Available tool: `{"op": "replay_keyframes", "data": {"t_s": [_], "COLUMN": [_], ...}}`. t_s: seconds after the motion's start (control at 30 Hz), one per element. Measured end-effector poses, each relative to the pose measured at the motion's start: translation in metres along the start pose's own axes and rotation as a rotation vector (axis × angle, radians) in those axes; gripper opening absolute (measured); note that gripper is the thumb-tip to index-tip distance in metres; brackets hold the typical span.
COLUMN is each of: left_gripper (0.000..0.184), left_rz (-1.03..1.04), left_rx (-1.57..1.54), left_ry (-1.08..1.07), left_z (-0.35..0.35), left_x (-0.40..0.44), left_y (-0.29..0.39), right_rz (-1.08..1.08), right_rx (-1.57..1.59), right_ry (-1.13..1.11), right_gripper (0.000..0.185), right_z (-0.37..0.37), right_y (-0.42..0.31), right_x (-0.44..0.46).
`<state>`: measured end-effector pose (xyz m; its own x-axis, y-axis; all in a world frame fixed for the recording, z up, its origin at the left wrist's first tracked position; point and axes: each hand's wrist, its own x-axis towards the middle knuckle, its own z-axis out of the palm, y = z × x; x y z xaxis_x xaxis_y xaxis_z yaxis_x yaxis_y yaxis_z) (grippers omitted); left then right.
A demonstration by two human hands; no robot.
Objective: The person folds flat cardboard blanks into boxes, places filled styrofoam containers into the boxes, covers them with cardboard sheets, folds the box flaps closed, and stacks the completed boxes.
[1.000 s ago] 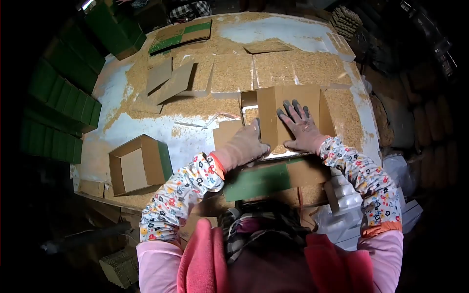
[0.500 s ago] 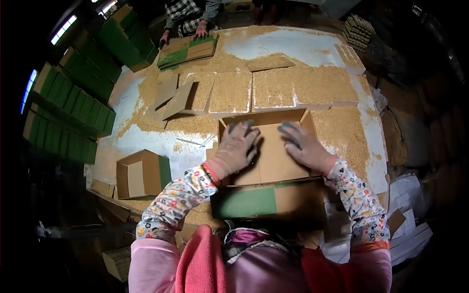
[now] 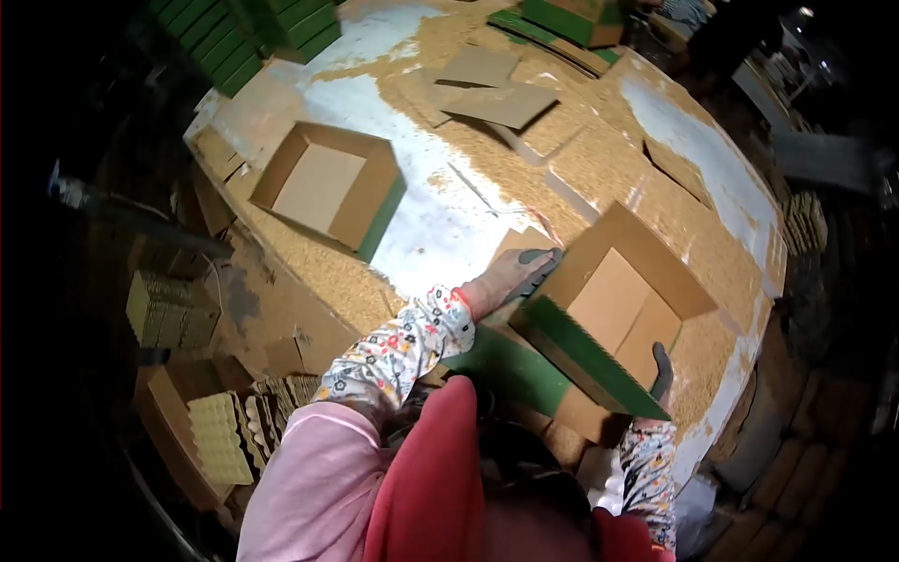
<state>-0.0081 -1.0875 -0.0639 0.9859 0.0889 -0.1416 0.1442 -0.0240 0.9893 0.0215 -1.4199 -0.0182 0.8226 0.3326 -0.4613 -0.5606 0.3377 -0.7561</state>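
Note:
An open cardboard box [image 3: 618, 309] with a green outer side stands tilted in front of me. My right hand [image 3: 663, 379] grips its near right edge; the thumb is inside the wall and the other fingers are hidden. At the box's left side, my left hand [image 3: 515, 276] is closed against the outer wall, its grey-coated fingers close together. Beneath lies another green-and-brown cardboard piece [image 3: 510, 370], partly covered by the box. A second open box [image 3: 323, 187] rests on the table to the left.
Wood shavings and pale dust cover the table [image 3: 426, 201]. Loose cardboard sheets [image 3: 506, 101] lie beyond the boxes. Green boxes [image 3: 290, 28] are stacked at the far left, and more green cardboard [image 3: 571, 23] sits at the back. Egg trays [image 3: 225, 436] stand below the table's left edge.
My view has turned left. My hands have gone from inside the box to its sides, and the box now sits tilted and turned. A green box appears on the far cardboard stack.

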Motion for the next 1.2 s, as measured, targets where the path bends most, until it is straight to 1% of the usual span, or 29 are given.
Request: {"op": "replay_keyframes", "data": {"t_s": [0.07, 0.1, 0.17, 0.23, 0.27, 0.3, 0.33, 0.4, 0.43, 0.47, 0.5, 0.53, 0.57, 0.6, 0.63, 0.67, 0.73, 0.77, 0.8, 0.83, 0.9, 0.93, 1.0, 1.03, 1.07, 1.1, 1.13, 1.17, 1.2], "left_gripper": [0.045, 0.046, 0.060, 0.079, 0.085, 0.082, 0.079, 0.074, 0.071, 0.067, 0.065, 0.058, 0.042, 0.033, 0.037, 0.033, 0.020, 0.024, 0.038, 0.049, 0.054, 0.055, 0.067, 0.073, 0.073, 0.073, 0.062, 0.050, 0.043], "left_rz": [0.148, 0.521, 0.489, 0.246, 0.118, 0.050, -0.044, -0.007, 0.081, 0.179, 0.325, 0.255, 0.245, 0.226, 0.212, -0.198, -0.207, -0.197, -0.156, -0.257, 0.089, 0.041, -0.112, -0.198, -0.140, -0.083, 0.074, 0.233, 0.164], "left_rx": [-0.035, 0.379, 0.013, -0.486, -0.545, -0.460, -0.521, -0.811, -0.503, -0.864, -1.206, -1.080, -1.084, -1.045, -0.970, -0.745, -0.468, -0.286, -0.115, -0.182, 0.104, 0.107, 0.176, 0.226, 0.208, 0.190, 0.161, 0.145, -0.105], "left_ry": [0.285, 0.612, 0.975, 1.048, 1.125, 0.753, 0.750, 0.659, 0.881, 1.001, 1.129, 1.336, 1.083, 0.817, 0.570, 0.760, 0.415, 0.239, 0.077, 0.104, 0.169, 0.249, 0.196, 0.160, 0.179, 0.196, 0.287, 0.371, 0.388], "left_z": [-0.080, -0.129, -0.256, -0.372, -0.414, -0.439, -0.451, -0.448, -0.434, -0.425, -0.416, -0.415, -0.395, -0.375, -0.355, -0.308, -0.227, -0.188, -0.149, -0.113, -0.072, -0.054, -0.024, -0.016, -0.004, 0.009, 0.018, 0.028, 0.038], "left_x": [-0.070, -0.098, -0.138, -0.169, -0.178, -0.184, -0.180, -0.186, -0.191, -0.187, -0.183, -0.191, -0.207, -0.222, -0.235, -0.230, -0.205, -0.195, -0.185, -0.160, -0.100, -0.068, 0.001, 0.030, 0.038, 0.046, 0.038, 0.030, -0.001], "left_y": [0.053, 0.063, 0.046, 0.010, -0.029, -0.089, -0.106, -0.102, -0.113, -0.111, -0.107, -0.144, -0.174, -0.202, -0.231, -0.209, -0.192, -0.178, -0.162, -0.088, -0.075, -0.061, -0.071, -0.083, -0.067, -0.049, -0.015, 0.020, 0.088], "right_rz": [-0.001, -0.032, -0.108, -0.156, -0.185, -0.185, -0.198, -0.236, -0.151, -0.201, -0.112, -0.024, -0.122, -0.191, -0.099, -0.030, -0.254, -0.382, -0.469, -0.500, -0.587, -0.489, -0.126, -0.137, -0.152, -0.154, -0.211, -0.416, -0.599], "right_rx": [0.211, 0.117, 0.000, -0.151, -0.313, -0.261, -0.201, -0.170, -0.247, -0.333, -0.316, -0.298, -0.563, -0.837, -0.822, -0.799, -1.051, -1.294, -1.296, -1.248, -1.310, -1.376, -1.286, -1.006, -0.725, -1.043, -0.895, -0.878, -0.853], "right_ry": [0.083, 0.038, -0.023, -0.079, -0.144, -0.170, -0.200, -0.115, -0.202, -0.212, -0.197, -0.179, -0.215, -0.216, -0.313, -0.419, -0.251, -0.076, 0.048, 0.260, 0.692, 0.849, 1.058, 0.705, 0.354, 0.474, 0.610, 0.588, 0.570], "right_gripper": [0.049, 0.049, 0.048, 0.049, 0.051, 0.049, 0.048, 0.061, 0.075, 0.080, 0.083, 0.087, 0.086, 0.085, 0.085, 0.085, 0.075, 0.071, 0.066, 0.064, 0.068, 0.072, 0.076, 0.079, 0.082, 0.077, 0.064, 0.060, 0.055], "right_z": [0.073, 0.093, 0.155, 0.209, 0.222, 0.246, 0.280, 0.350, 0.395, 0.430, 0.442, 0.456, 0.461, 0.450, 0.426, 0.399, 0.323, 0.276, 0.228, 0.172, 0.052, 0.015, -0.089, -0.135, -0.147, -0.156, -0.160, -0.164, -0.158], "right_y": [0.017, 0.028, 0.048, 0.078, 0.096, 0.117, 0.143, 0.194, 0.206, 0.229, 0.243, 0.257, 0.251, 0.242, 0.236, 0.220, 0.192, 0.173, 0.144, 0.124, 0.074, 0.043, 0.024, 0.024, 0.017, 0.013, 0.005, -0.006, -0.021], "right_x": [-0.016, -0.013, -0.009, 0.012, 0.026, 0.042, 0.060, 0.090, 0.101, 0.110, 0.122, 0.135, 0.141, 0.141, 0.131, 0.124, 0.100, 0.088, 0.075, 0.069, 0.057, 0.041, 0.047, 0.051, 0.053, 0.050, 0.056, 0.044, 0.016]}}
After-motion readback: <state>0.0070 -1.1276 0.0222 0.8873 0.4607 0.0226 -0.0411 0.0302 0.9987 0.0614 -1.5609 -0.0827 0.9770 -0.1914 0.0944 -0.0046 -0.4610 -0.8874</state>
